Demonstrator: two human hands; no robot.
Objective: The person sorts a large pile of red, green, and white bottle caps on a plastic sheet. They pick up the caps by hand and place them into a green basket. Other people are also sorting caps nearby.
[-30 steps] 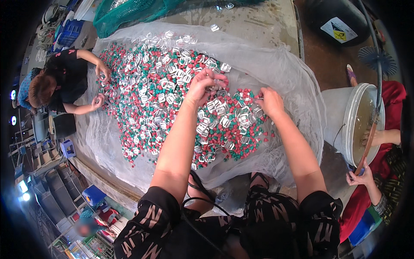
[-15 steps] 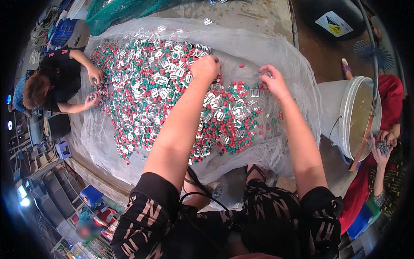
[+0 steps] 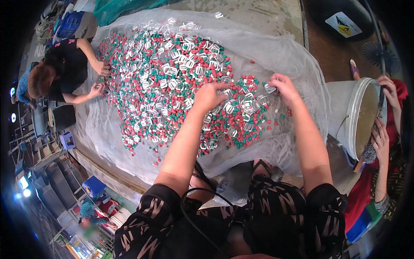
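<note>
A wide heap of small red and green cone-shaped pieces (image 3: 148,93) mixed with flat silver slotted buckles (image 3: 171,83) is spread over a white mesh sheet (image 3: 297,56). My left hand (image 3: 209,97) is over the near right part of the heap, its fingers curled; what they hold, if anything, is hidden. Off the heap's right edge, my right hand (image 3: 282,88) pinches a silver buckle (image 3: 270,89) between thumb and fingers. Between my hands lies a smaller cluster of buckles (image 3: 249,105) with red and green pieces around it.
At the left, another person's hands (image 3: 98,89) work at the heap's edge. A large white bucket (image 3: 351,116) with murky contents stands at the right, where another person's hands (image 3: 380,138) hold a grey scrubber. Green netting (image 3: 116,11) and a black container (image 3: 340,19) lie beyond.
My left hand has come nearer and slightly right over the heap. The right hand has shifted slightly right and now shows a buckle in its fingers. The view has moved a little.
</note>
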